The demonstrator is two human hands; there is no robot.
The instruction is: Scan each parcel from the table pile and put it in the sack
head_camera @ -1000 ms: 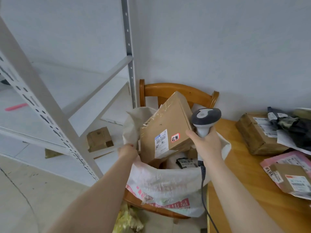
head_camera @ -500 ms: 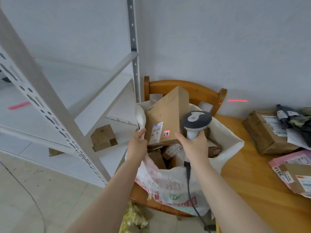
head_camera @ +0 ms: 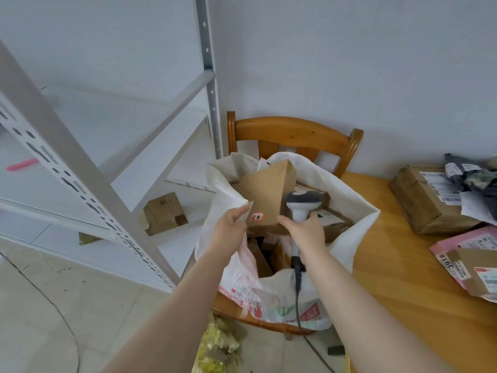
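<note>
A white woven sack (head_camera: 347, 238) stands open on a wooden chair (head_camera: 293, 130), with several brown parcels inside. A brown cardboard parcel (head_camera: 266, 195) with a red-and-white sticker stands tilted in the sack's mouth. My left hand (head_camera: 231, 227) pinches the sack's left rim, next to the parcel's lower corner. My right hand (head_camera: 306, 230) grips a grey-and-white barcode scanner (head_camera: 302, 203) by its handle; the thumb touches the parcel's lower edge. The scanner's cable hangs down past the sack.
A wooden table (head_camera: 403, 278) on the right carries a large brown box (head_camera: 427, 197), dark bagged parcels (head_camera: 473, 176) and a pink mailer under a small box (head_camera: 473, 265). A white metal shelf rack (head_camera: 80, 168) stands left, with a cardboard box (head_camera: 164, 214) beneath it.
The brown parcel has sunk lower into the sack. My left hand went from under the parcel to the sack's rim. My right hand with the scanner has come down to the sack's mouth.
</note>
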